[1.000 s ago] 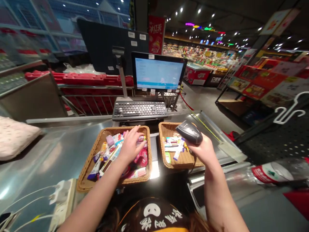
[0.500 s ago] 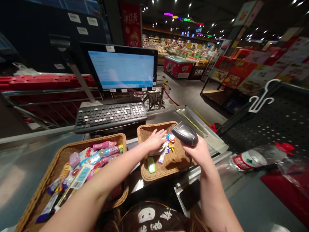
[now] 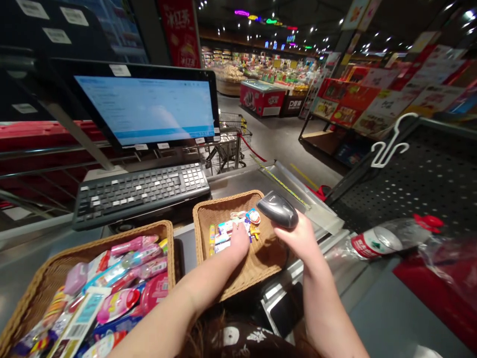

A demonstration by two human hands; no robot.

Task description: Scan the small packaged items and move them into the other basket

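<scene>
My right hand (image 3: 298, 236) is wrapped round a black handheld barcode scanner (image 3: 278, 209), its head over the right side of a small wicker basket (image 3: 257, 276). Inside that basket, my left hand (image 3: 239, 241) has its fingers drawn together on a small white-and-blue packet (image 3: 222, 246); the fingertips are partly hidden. Around them lie a round blue-and-red sweet (image 3: 253, 216), a little orange-yellow item (image 3: 255, 232) and a narrow yellow item (image 3: 212, 238) against the left wall.
A larger wicker basket (image 3: 170, 248) at left holds several colourful sweets and packages. Behind stand a keyboard (image 3: 143, 191) and a monitor (image 3: 149, 109). On the right are a plastic bottle (image 3: 376, 242), a white hanger (image 3: 389, 146) and a black perforated panel (image 3: 428, 174).
My left hand has moved nearer in the small basket and its spread fingers have drawn together. The green item is no longer visible. The scanner stays in my right hand; the view has shifted.
</scene>
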